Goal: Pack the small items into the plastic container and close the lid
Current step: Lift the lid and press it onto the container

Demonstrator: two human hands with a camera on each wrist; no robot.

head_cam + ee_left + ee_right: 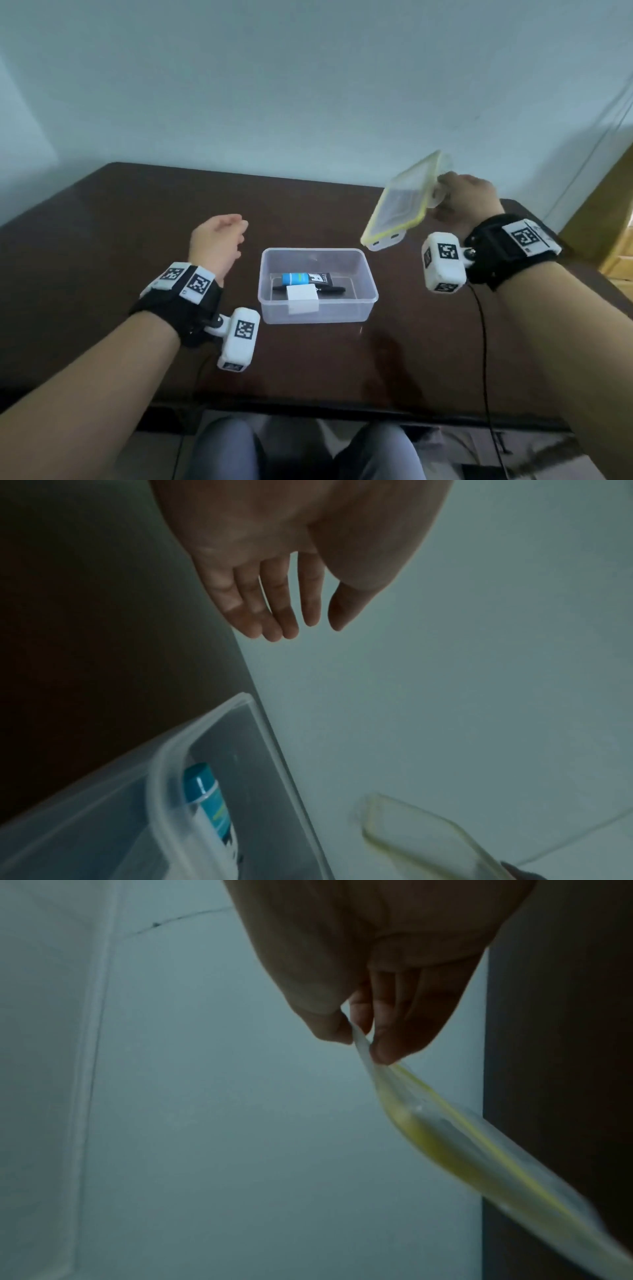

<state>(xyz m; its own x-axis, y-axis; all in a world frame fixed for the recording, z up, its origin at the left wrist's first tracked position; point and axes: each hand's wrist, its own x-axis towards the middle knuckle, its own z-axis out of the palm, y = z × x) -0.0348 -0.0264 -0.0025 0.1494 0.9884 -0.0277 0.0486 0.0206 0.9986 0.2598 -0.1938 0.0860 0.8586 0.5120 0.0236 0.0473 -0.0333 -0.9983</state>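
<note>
A clear plastic container [371,294] stands open mid-table. Inside lie a blue-capped tube [296,278], a black pen [329,290] and a small white box [302,298]. The tube [205,802] and the container's rim [161,777] also show in the left wrist view. My right hand [460,198] pinches the clear lid with a yellow-green rim [400,205] by one edge and holds it tilted in the air, up and right of the container. Thumb and fingertips [385,1053] grip the lid [445,1139]. My left hand [219,243] hovers left of the container, holding nothing, fingers [274,610] loosely extended.
The dark brown table [137,240] stands against a pale wall [308,85]. Black cables [484,359] run from the wrist cameras over the table's front edge. My knees [226,448] show below the front edge. A wooden piece of furniture [616,219] stands at far right.
</note>
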